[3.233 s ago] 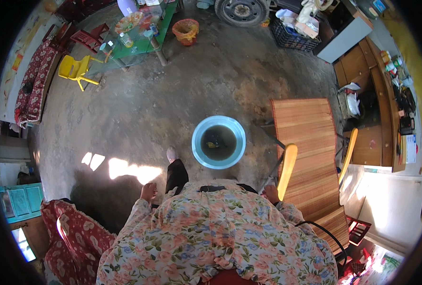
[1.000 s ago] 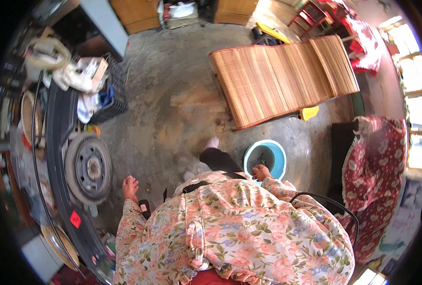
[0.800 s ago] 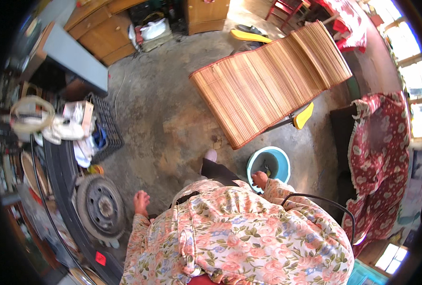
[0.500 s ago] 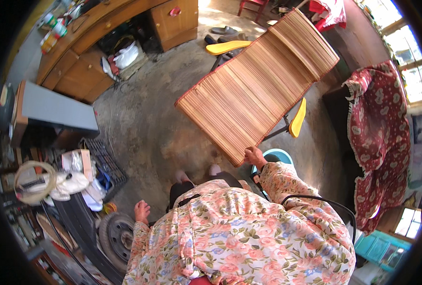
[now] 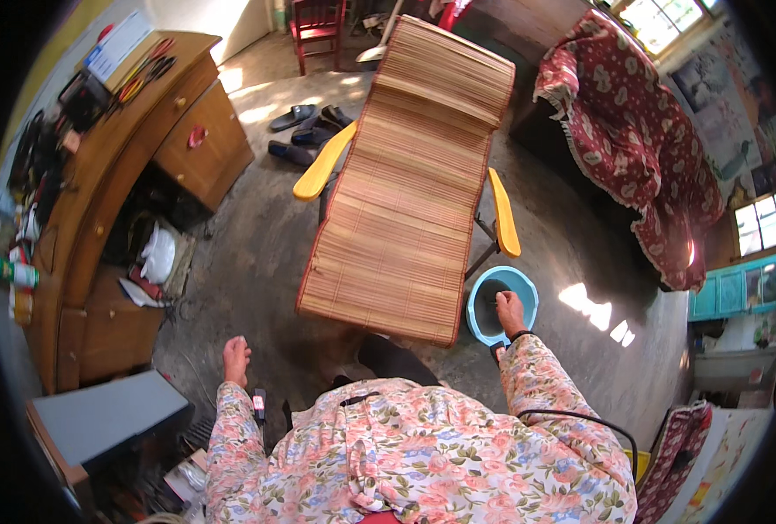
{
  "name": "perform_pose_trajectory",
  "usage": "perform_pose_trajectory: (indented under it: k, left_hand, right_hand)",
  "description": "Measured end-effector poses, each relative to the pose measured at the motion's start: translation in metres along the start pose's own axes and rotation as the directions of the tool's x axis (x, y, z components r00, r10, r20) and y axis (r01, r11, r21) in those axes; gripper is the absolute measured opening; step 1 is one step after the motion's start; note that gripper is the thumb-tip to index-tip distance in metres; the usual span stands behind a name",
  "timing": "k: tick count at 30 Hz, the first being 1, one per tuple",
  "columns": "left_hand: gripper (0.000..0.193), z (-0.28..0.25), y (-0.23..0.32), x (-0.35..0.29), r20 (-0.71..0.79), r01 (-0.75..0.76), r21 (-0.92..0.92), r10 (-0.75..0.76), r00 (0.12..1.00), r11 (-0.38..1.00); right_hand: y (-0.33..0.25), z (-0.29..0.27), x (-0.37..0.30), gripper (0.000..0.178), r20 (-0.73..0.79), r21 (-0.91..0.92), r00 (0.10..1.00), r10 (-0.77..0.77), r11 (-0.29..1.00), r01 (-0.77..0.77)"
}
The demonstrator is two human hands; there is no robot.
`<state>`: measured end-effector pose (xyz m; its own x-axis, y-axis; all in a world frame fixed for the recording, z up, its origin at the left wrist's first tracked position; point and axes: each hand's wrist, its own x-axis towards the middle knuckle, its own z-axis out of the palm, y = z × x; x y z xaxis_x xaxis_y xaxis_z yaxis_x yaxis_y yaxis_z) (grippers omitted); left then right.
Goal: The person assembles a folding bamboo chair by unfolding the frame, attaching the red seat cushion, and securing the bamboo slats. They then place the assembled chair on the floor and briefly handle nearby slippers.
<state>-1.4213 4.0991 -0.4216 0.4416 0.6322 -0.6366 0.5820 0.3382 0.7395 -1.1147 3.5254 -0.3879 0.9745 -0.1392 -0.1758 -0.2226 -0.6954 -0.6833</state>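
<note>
My left hand (image 5: 235,356) hangs at my side over the bare concrete floor, fingers loosely apart and holding nothing. My right hand (image 5: 510,310) hangs lower right, in line with the near rim of a round blue basin (image 5: 482,301) with dark contents. I cannot tell whether it touches the rim. Both arms wear floral sleeves, and a small dark device sits at each wrist. Straight ahead stands a long bamboo-slat lounge chair (image 5: 414,192) with yellow armrests (image 5: 322,166). Its near end is just beyond my feet.
A wooden desk (image 5: 100,175) with cluttered drawers runs along the left, and a grey box (image 5: 109,419) sits at lower left. Several slippers (image 5: 305,131) lie beyond the chair, near a red chair (image 5: 318,22). A sofa under red patterned cloth (image 5: 632,131) fills the right.
The view has swung round: the lounge chair moved from the right side to straight ahead, and a tyre and crates left the picture. The basin stayed beside my right hand.
</note>
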Motion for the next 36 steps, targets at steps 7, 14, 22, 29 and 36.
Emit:
perform_pose_trajectory:
  k: [7,14,22,29,36]
  left_hand:
    - [0.044,0.137,0.153,0.07,0.202,-0.192,-0.05,0.198,0.959,0.98]
    - [0.051,0.244,0.214,0.147,0.039,-0.133,-0.171,0.142,0.989,0.976]
    - [0.034,0.293,0.22,0.191,0.056,-0.016,-0.373,0.04,0.998,0.928]
    - [0.029,0.304,0.233,0.212,-0.051,-0.25,-0.346,0.248,0.967,0.904]
    - [0.031,0.318,0.279,0.266,-0.014,-0.283,-0.376,0.3,0.954,0.882]
  right_hand:
    - [-0.023,0.003,0.06,0.046,-0.345,-0.207,0.938,0.01,0.974,-0.087]
    - [-0.019,0.014,0.127,0.052,-0.308,-0.188,0.948,0.08,0.972,-0.143]
    - [-0.026,0.043,0.142,0.047,-0.203,0.556,0.825,0.527,0.756,-0.345]
    - [-0.042,0.054,0.154,0.032,-0.232,0.733,0.686,0.689,0.588,-0.343]
    - [-0.074,0.08,0.159,0.029,-0.277,0.733,0.668,0.69,0.602,-0.317]
